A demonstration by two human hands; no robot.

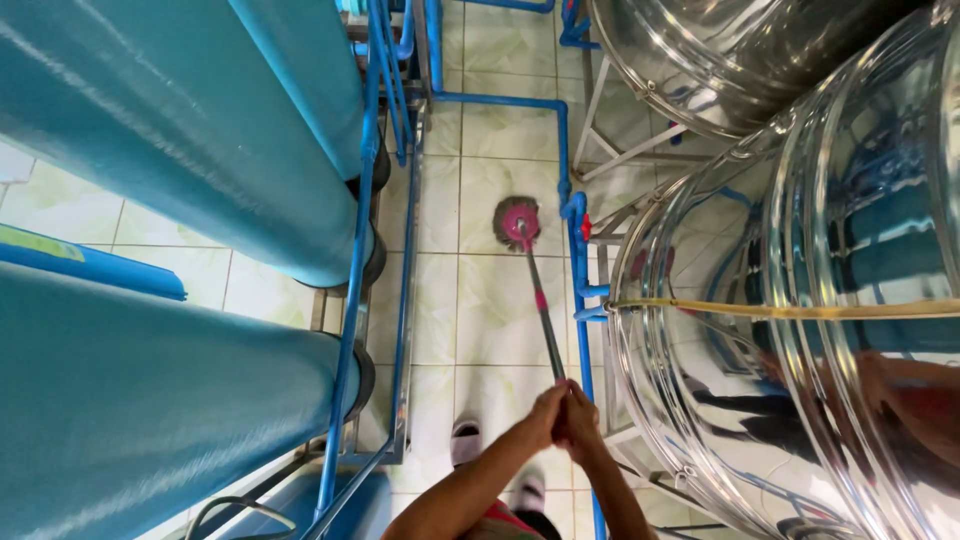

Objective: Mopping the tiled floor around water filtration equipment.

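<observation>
Two hands gripping a mop in a narrow tiled aisle

Blue tanks (150,150) are standing at left; the left hand (545,415) and right hand (580,420) are touching, fingers wrapped tight around the mop handle (545,320); the pink mop head (517,222) is resting on the floor (490,300) ahead; steel tanks (800,330) are standing at right.

Three tall blue cylinders stand on the left: one far (300,70), one middle (170,130), one near (150,400). Two steel tanks sit right: far (720,50), near (800,330). One mop (520,225). Two hands, left (547,408) and right (582,415), and two slippered feet, left (465,440), right (530,490).
</observation>
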